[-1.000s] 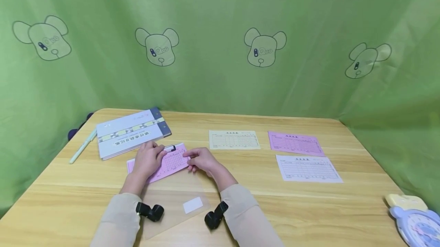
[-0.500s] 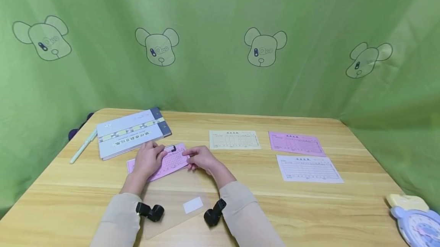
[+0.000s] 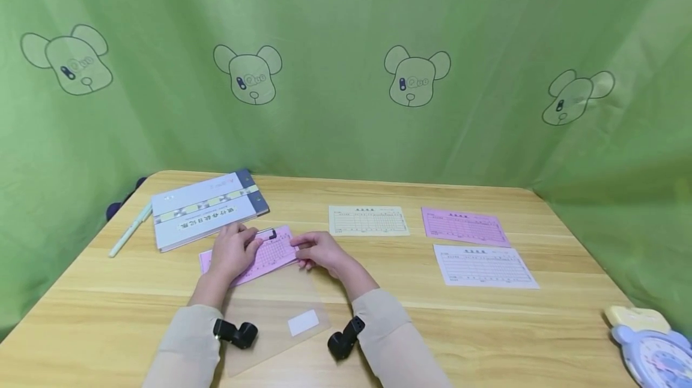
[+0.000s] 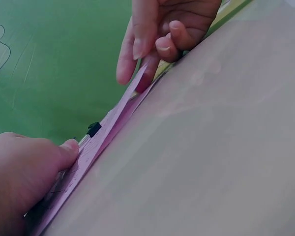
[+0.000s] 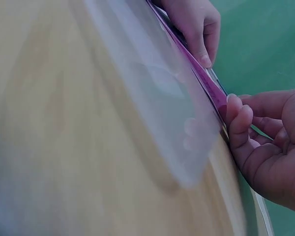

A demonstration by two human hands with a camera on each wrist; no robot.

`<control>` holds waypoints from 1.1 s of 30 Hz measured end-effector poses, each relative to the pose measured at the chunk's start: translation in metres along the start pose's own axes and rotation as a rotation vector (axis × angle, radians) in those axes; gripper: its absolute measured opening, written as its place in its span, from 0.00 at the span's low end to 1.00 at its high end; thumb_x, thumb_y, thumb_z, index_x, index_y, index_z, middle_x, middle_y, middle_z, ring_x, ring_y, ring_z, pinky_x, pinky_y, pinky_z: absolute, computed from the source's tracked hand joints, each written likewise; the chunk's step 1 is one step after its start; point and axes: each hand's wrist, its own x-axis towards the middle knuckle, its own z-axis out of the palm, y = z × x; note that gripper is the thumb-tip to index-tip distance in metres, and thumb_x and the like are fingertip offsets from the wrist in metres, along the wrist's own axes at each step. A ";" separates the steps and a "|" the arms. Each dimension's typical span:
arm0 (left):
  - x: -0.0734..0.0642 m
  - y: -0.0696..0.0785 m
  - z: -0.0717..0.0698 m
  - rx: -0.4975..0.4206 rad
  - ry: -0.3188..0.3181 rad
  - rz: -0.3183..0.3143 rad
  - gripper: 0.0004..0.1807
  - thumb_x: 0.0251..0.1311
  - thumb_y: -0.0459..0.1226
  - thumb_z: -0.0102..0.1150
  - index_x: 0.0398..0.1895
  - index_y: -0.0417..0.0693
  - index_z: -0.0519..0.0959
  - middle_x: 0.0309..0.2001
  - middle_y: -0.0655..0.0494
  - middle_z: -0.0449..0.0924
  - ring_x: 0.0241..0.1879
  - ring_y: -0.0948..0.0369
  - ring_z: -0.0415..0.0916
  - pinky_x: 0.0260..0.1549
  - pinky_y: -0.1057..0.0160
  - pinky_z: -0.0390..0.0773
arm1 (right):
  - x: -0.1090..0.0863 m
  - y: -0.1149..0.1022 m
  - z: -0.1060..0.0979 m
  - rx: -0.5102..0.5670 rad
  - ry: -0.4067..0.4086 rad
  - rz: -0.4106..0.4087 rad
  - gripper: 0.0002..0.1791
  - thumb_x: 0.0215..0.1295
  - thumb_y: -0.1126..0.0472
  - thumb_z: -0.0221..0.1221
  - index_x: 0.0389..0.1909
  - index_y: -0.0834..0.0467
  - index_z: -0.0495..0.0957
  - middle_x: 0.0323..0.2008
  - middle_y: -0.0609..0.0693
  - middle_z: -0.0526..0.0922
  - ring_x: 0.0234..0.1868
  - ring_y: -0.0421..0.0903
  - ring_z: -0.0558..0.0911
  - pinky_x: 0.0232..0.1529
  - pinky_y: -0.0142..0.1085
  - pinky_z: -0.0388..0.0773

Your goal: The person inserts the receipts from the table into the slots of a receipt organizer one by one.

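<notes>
A clear clipboard (image 3: 265, 328) with a white label lies on the table, its metal clip (image 3: 266, 233) at the far end. Pink printed forms (image 3: 270, 256) lie across it under the clip. My left hand (image 3: 232, 253) grips the clip end, thumb over the forms; its other fingertips are partly hidden. With finger and thumb my right hand (image 3: 321, 253) pinches the right edge of the pink form. In the left wrist view, the top pink sheet (image 4: 115, 115) bends up toward my right hand (image 4: 172, 29), apart from the layer below.
A grey-blue account book (image 3: 205, 211) and a pale green pen (image 3: 130, 230) lie at the left. Toward the right are a cream form (image 3: 369, 220), another pink form (image 3: 465, 227) and a white form (image 3: 483, 266). A blue bear-shaped clock (image 3: 656, 355) stands at the right edge.
My right hand and forearm have shifted very slightly to the right. The left hand, clipboard and forms look nearly unchanged.
</notes>
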 end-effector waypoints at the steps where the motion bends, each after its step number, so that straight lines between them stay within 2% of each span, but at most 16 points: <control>1: 0.000 0.000 0.000 -0.005 0.001 -0.003 0.19 0.54 0.41 0.53 0.45 0.37 0.75 0.38 0.46 0.68 0.40 0.51 0.61 0.41 0.52 0.60 | -0.001 0.001 -0.003 0.001 -0.003 -0.006 0.15 0.51 0.76 0.53 0.43 0.68 0.74 0.29 0.57 0.77 0.18 0.42 0.74 0.18 0.29 0.71; 8: 0.000 0.001 0.002 -0.026 0.015 -0.006 0.18 0.53 0.40 0.54 0.44 0.37 0.76 0.37 0.46 0.68 0.40 0.51 0.61 0.40 0.52 0.60 | -0.020 -0.001 -0.030 -0.071 -0.040 -0.056 0.17 0.53 0.71 0.55 0.45 0.71 0.70 0.34 0.60 0.76 0.23 0.46 0.76 0.26 0.35 0.74; 17: -0.001 -0.001 0.002 -0.042 0.021 -0.014 0.19 0.52 0.40 0.54 0.44 0.36 0.75 0.38 0.45 0.68 0.40 0.50 0.61 0.40 0.51 0.60 | -0.042 -0.007 -0.079 -0.204 -0.032 -0.132 0.19 0.53 0.69 0.55 0.47 0.70 0.70 0.36 0.59 0.74 0.32 0.54 0.76 0.32 0.40 0.74; 21: -0.001 0.000 0.002 -0.051 0.014 -0.018 0.19 0.53 0.40 0.54 0.44 0.36 0.75 0.38 0.45 0.68 0.41 0.50 0.61 0.40 0.51 0.59 | -0.057 -0.011 -0.104 -0.214 -0.010 -0.172 0.21 0.54 0.68 0.55 0.49 0.71 0.67 0.40 0.64 0.73 0.38 0.60 0.74 0.37 0.42 0.73; 27: -0.002 0.000 0.001 -0.067 0.008 -0.029 0.19 0.52 0.40 0.54 0.45 0.36 0.75 0.39 0.44 0.68 0.41 0.49 0.61 0.41 0.51 0.59 | -0.083 -0.016 -0.141 -0.209 0.058 -0.216 0.23 0.53 0.68 0.56 0.50 0.72 0.66 0.44 0.69 0.71 0.42 0.64 0.71 0.39 0.46 0.71; 30: -0.002 0.000 0.001 -0.070 0.006 -0.030 0.19 0.52 0.40 0.54 0.45 0.36 0.75 0.39 0.44 0.68 0.41 0.49 0.61 0.41 0.51 0.59 | -0.095 -0.017 -0.159 -0.227 0.103 -0.229 0.23 0.53 0.68 0.56 0.51 0.72 0.66 0.45 0.69 0.70 0.42 0.62 0.72 0.40 0.48 0.70; 33: -0.002 0.001 0.001 -0.069 0.003 -0.031 0.19 0.52 0.40 0.54 0.45 0.36 0.75 0.39 0.44 0.68 0.42 0.49 0.61 0.41 0.50 0.59 | -0.108 -0.017 -0.176 -0.247 0.146 -0.229 0.23 0.55 0.67 0.55 0.52 0.72 0.64 0.47 0.69 0.69 0.42 0.55 0.73 0.41 0.47 0.70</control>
